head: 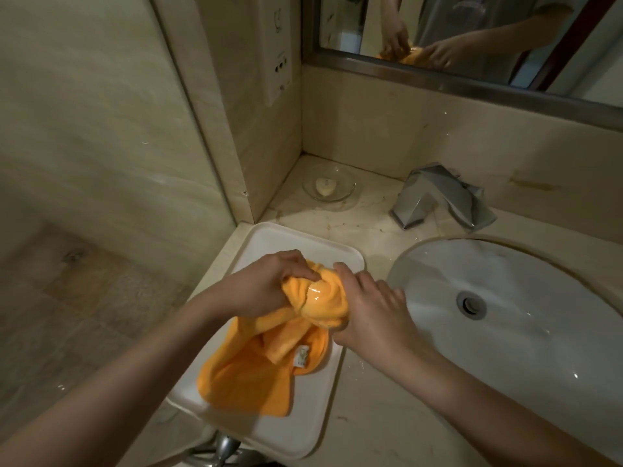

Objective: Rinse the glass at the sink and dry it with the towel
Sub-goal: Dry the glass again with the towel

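Observation:
An orange towel (249, 372) hangs from both my hands above a white tray (296, 429). Its upper part is bunched around the glass (318, 293), of which only a shiny wet patch shows through the cloth. My left hand (269, 284) grips the towel stuffed at the glass from the left. From the right, my right hand (367, 315) wraps the towel-covered glass. The white sink (505, 332) lies to the right of my hands.
A chrome faucet (441, 200) stands behind the sink. A clear glass soap dish (328, 187) with a small soap sits in the back corner. A mirror (472, 38) runs along the wall. A glass shower partition (101, 129) and the counter's left edge are at left.

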Demonstrator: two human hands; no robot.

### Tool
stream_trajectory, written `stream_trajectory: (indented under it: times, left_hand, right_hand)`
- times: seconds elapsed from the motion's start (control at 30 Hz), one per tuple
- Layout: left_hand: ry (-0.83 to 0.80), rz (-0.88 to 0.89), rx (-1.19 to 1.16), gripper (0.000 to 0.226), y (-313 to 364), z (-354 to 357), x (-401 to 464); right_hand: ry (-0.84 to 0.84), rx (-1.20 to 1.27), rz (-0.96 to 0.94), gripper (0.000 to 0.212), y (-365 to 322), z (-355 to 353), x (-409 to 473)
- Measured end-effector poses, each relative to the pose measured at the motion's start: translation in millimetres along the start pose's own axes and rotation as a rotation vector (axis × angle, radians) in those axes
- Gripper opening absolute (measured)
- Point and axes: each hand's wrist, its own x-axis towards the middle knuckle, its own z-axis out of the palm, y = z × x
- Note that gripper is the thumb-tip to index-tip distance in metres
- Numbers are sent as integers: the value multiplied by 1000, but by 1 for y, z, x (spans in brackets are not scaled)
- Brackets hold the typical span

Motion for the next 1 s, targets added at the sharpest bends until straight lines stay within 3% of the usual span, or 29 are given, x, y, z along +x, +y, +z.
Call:
stream_trajectory:
  times: [0.1, 0.2, 0.33, 0.47, 0.6, 0.73, 0.9, 1.0]
  left_hand:
    - [-11, -108, -272, 33, 0, 1, -3]
    - [29, -214, -483, 32, -4, 0, -6]
    - [82, -288, -598, 42, -10, 2, -10]
    - [138, -276, -731, 38, -15, 3, -16]
    - [154, -257, -671, 36, -16, 6, -17]
    - [185, -279, -624, 39, -12, 10, -16]
    - [187, -333, -681, 38, -11, 12, -16]
    - [118, -335, -743, 40, -11, 5, -17]
  right_hand:
    - [90, -5, -32, 88, -4, 5, 1]
    - [-43, 79, -41, 99, 2, 1, 11]
    - [-193, 675, 109, 114, 9, -27, 25]
    - [-199, 1146, 355, 88, 13, -37, 21]
    - [-452, 1188, 460, 69, 6, -28, 18]
    - [-213, 1230, 441, 52, 3, -9, 15]
    - [-43, 1179, 182, 24, 0, 8, 6]
    - [113, 1025, -34, 36, 6, 23, 0]
